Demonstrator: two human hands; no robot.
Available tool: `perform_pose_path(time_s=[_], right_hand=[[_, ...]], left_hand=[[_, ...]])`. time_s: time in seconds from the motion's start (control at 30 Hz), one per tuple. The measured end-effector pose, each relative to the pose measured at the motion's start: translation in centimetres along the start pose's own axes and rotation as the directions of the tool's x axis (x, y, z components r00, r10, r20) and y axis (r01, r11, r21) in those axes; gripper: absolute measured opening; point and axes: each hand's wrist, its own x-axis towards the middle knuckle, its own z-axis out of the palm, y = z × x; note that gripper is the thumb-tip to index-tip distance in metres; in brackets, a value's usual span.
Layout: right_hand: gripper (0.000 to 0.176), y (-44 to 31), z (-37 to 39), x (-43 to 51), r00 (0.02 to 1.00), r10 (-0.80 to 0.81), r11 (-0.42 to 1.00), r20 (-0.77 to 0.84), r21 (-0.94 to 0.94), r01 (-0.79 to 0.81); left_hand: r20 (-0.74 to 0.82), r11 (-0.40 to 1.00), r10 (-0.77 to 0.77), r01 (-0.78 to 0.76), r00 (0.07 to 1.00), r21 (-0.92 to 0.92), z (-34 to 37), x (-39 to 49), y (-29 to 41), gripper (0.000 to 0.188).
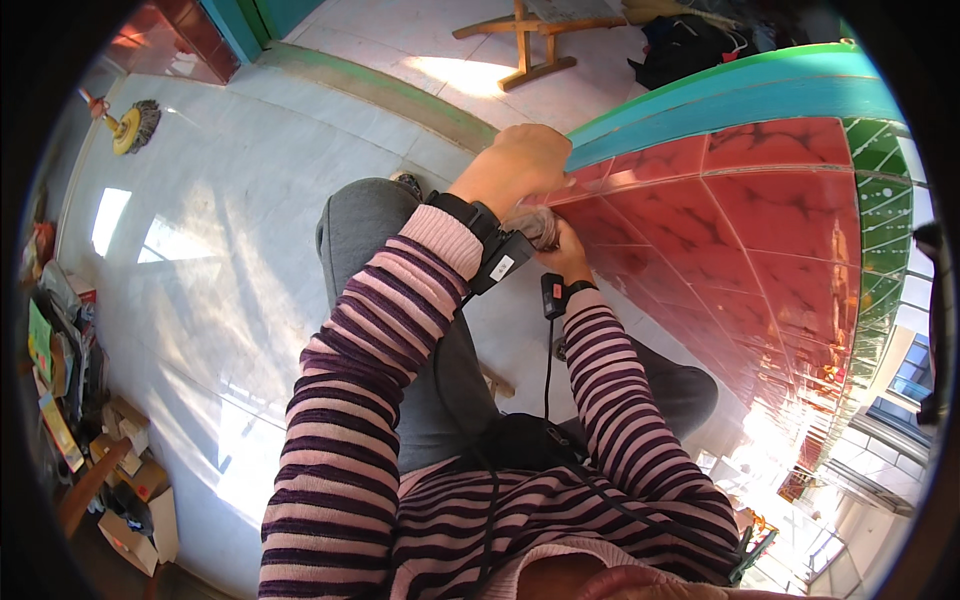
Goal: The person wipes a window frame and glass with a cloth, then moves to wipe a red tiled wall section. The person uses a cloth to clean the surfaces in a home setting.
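Observation:
A crumpled greyish-pink cloth (534, 223) is bunched in my right hand (568, 255), close to the red tiled wall (667, 217). My left hand (521, 163) is raised just beyond the cloth, beside the lower end of the teal door frame (720, 112). Its back faces me and its fingers are mostly hidden, so I cannot tell if they hold anything. Black straps with small devices circle both wrists; the left device (501, 264) partly covers the cloth. Cables run from them toward my waist.
A wooden folding stool (536, 30) stands past the threshold (390, 86), with a dark bag (690, 49) to its right. A mop head (136, 127) rests on the floor at far left. Cardboard boxes (135, 480) and piled papers (56, 360) line the left side.

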Motion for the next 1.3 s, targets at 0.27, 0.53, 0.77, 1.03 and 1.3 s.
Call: perform_pose_path(time_s=[0.27, 0.53, 0.77, 1.03, 1.3], right_hand=[[0.029, -8.0, 3.4, -7.1, 0.992, 0.124, 0.815, 0.017, 0.569, -0.112], [0.045, -18.7, 1.8, -21.6, 0.983, -0.183, 0.918, 0.028, 0.363, 0.161], [0.043, -17.2, -7.3, -21.7, 0.945, -0.327, 0.885, 0.002, -0.352, 0.306], [0.035, -10.0, -10.5, -11.2, 0.965, 0.145, 0.985, -0.217, 0.12, -0.121], [0.033, -9.4, -10.1, -11.1, 0.946, 0.128, 0.976, -0.298, 0.206, -0.067]], left_hand=[[0.0, 0.999, -0.033, 0.033, 0.999, -0.008, -0.5, 0.0, 0.1, 0.046], [0.011, 0.998, -0.065, 0.065, 0.998, 0.004, -0.4, 0.0, 0.1, 0.048], [0.021, 0.999, -0.029, 0.029, 0.999, 0.016, -0.3, 0.2, 0.6, 0.047], [0.06, 0.997, 0.017, -0.021, 0.998, 0.08, 0.6, 1.6, 1.1, 0.046], [-0.042, 0.992, 0.122, -0.122, 0.992, 0.016, 2.2, 2.8, 0.7, 0.047]])
